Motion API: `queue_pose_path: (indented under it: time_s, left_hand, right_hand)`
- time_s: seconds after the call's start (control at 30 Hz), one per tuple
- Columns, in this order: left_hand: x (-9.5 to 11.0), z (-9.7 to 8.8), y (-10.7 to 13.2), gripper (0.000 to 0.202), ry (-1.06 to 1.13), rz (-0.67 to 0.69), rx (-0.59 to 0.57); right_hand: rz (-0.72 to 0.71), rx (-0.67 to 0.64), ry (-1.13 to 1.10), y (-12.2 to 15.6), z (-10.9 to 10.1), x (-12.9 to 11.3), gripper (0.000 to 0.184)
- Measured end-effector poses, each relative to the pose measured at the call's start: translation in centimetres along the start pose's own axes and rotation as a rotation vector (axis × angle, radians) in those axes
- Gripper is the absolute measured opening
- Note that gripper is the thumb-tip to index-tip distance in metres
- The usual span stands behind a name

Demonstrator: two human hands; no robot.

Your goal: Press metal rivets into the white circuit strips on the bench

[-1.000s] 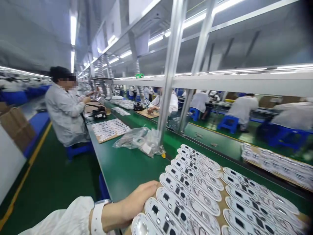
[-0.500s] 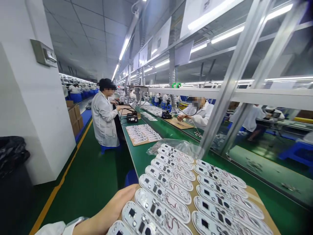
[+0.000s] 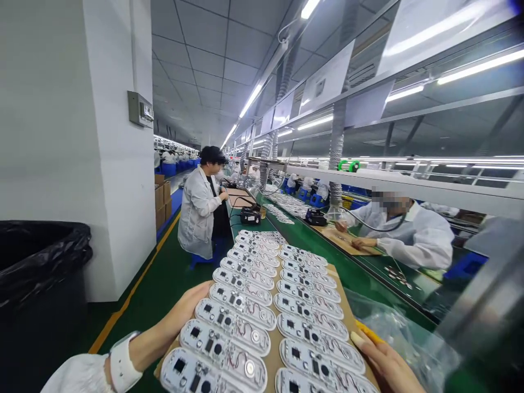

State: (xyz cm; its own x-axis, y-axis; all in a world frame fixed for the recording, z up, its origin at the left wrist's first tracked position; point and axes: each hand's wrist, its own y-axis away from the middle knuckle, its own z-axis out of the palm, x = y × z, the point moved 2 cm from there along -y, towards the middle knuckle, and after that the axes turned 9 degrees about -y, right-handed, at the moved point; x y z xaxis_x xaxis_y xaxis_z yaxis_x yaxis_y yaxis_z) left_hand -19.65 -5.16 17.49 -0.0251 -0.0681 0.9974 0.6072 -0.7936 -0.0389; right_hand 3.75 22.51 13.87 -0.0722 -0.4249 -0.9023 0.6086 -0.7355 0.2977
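Note:
A cardboard sheet [image 3: 349, 312] is held in front of me at its two sides. On it lie two columns of white, rounded-end lamp-like pieces [image 3: 223, 349] with circuit parts and thin red wires. My left hand [image 3: 186, 308] grips the left edge, its fingers mostly hidden underneath. At the right edge, my right hand [image 3: 388, 363] has its thumb on top and its other fingers out of sight below. Something yellow [image 3: 368, 331] shows beside the right thumb; its kind cannot be made out.
A green workbench [image 3: 368, 284] runs ahead, with a clear plastic bag [image 3: 393, 322] at right. A seated co-worker [image 3: 198, 213] is ahead left, another [image 3: 421, 234] across the bench. A black-lined bin [image 3: 41, 262] and a white pillar [image 3: 123, 191] stand left; a blurred metal post [image 3: 483, 305] is near right.
My view has swung left and moved forward along the bench. The loaded cardboard is now over the bench's nearer pieces, and my right hand has come into view at its right edge.

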Motion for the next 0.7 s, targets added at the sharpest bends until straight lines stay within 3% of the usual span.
queue_pose_path:
  time_s: [0.17,0.4,0.57,0.7]
  left_hand:
    - [-1.7,-3.3,-5.7,0.043,0.017,0.015,0.056]
    - [-4.2,-7.4,-12.2,0.051,0.063,0.002,0.166]
    - [-5.7,-9.3,-15.2,0.057,0.042,-0.016,0.282]
    - [-7.5,-9.9,-17.1,0.049,0.024,-0.057,0.333]
  right_hand:
    - [-0.075,-0.177,-0.090,-8.2,5.9,-1.3,0.038]
    - [-0.049,-0.310,-0.053,-17.4,10.8,-1.5,0.048]
    - [-0.004,-0.300,-0.031,-22.2,12.4,-1.1,0.045]
    - [-0.029,-0.270,0.010,-24.6,11.6,-0.6,0.036]
